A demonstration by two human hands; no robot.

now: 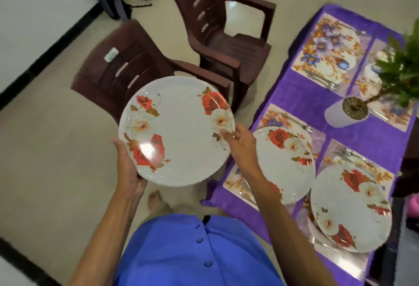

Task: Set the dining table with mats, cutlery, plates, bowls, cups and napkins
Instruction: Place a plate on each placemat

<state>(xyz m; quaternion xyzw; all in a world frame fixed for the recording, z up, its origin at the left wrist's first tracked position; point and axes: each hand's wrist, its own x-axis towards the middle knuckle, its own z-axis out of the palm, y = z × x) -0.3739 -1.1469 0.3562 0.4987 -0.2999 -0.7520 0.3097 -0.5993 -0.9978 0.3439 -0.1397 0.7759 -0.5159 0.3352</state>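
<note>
1. Two hands carry one round white plate printed with red and cream roses [175, 130], held clear of the table and above the floor: the left hand [128, 164] cups its lower-left rim from beneath, and the right hand [241, 143] pinches the right rim, thumb on top.
2. Just right of the right hand, a second rose-printed plate [286, 163] sits on a floral rectangular mat [271, 118]; further right and nearer the person, a third rose-printed plate [350, 208] rests on another floral mat [371, 170].
3. Beyond those, two floral mats without plates [325, 50] lie at the far end of the purple cloth-covered table [303, 95], each with what looks like cutlery [322, 81] along an edge. A white pot with a small green plant [347, 111] stands between the mats.
4. Ahead of the hands, two dark brown plastic armchairs [127, 67] stand on the tiled floor, with bags against the wall behind them.
5. Plate-laying seems to be the step in hand, about half done. Next, the held plate probably needs to go right and forward onto a bare far mat, kept level and clear of the plant; bowls, cups and napkins remain to be set.
</note>
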